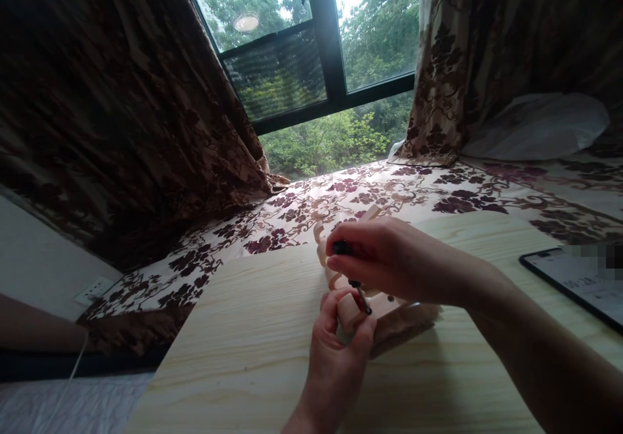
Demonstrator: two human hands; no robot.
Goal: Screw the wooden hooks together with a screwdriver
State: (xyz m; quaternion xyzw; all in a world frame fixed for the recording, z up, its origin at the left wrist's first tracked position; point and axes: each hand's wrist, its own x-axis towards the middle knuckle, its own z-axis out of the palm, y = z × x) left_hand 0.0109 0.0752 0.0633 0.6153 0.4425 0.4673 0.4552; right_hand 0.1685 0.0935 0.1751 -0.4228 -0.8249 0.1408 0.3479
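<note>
My right hand [384, 252] is closed round the dark handle of a screwdriver [360, 294], whose metal shaft slants down to a dark screw or tip beside my left thumb. Under it, my left hand [343, 337] grips a pale wooden piece [349, 312] between thumb and fingers. That piece is at the near end of a light wooden assembly [389, 307] with curved parts along its left side and a dark screw on its face. Brownish material [413, 327] lies beneath the assembly. My right hand hides part of the wood.
The assembly is on a pale wood-grain board [233, 330]. A phone [579, 285] lies at the right. Behind the board is a flower-patterned cloth [302, 213] below a window, with patterned curtains [146, 96] either side. A whitish bag [540, 126] sits at the back right.
</note>
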